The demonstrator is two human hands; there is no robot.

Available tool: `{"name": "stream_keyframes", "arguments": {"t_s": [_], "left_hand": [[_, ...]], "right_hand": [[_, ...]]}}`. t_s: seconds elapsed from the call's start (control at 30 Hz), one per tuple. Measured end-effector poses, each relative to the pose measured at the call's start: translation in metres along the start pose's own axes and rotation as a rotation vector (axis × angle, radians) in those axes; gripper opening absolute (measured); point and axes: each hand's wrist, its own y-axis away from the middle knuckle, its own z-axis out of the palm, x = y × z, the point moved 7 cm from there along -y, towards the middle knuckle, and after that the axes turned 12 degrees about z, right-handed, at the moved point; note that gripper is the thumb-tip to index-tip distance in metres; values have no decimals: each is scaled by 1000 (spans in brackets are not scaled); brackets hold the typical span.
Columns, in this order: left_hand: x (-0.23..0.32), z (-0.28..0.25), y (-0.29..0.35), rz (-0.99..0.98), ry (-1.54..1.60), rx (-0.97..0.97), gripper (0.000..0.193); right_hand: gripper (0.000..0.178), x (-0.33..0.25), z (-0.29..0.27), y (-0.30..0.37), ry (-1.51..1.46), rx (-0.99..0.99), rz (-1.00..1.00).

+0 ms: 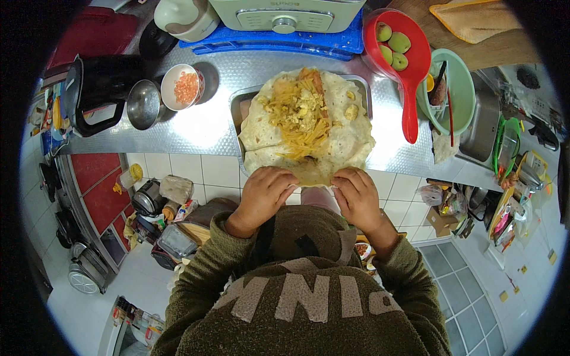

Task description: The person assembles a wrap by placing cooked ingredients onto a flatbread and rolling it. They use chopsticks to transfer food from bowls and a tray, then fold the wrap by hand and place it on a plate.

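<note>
A large pale flatbread [350, 142] is spread over a metal tray [368, 95] at the counter's near edge. Yellow shredded filling [303, 130], probably potato, lies down its middle with crumbled egg [304, 104] on top and a reddish strip along the right side. My left hand [264, 193] pinches the flatbread's near rim left of centre. On the other side of the filling, my right hand [359, 193] pinches the same rim, fingers curled. Between both hands the near edge is lifted slightly toward the filling. My thumbs are partly hidden.
To the left stand a white bowl [168, 99] of chopped pinkish bits, a metal bowl [142, 105] and a black kettle [98, 95]. A green appliance [255, 18] sits behind on a blue tray [267, 43]. At right are a red strainer [409, 115] with green fruit and a green basin [471, 98].
</note>
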Motion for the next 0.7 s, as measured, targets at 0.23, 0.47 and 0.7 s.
{"name": "stream_keyframes", "arguments": {"t_s": [0.23, 0.47, 0.7], "left_hand": [[-1, -27, -24, 51, -23, 55, 15], [-32, -47, -62, -55, 84, 131, 16], [-59, -57, -92, -130, 63, 123, 20]], "right_hand": [[19, -9, -17, -15, -48, 62, -17], [16, 3, -34, -71, -127, 84, 56], [17, 14, -39, -116, -127, 16, 167]]}}
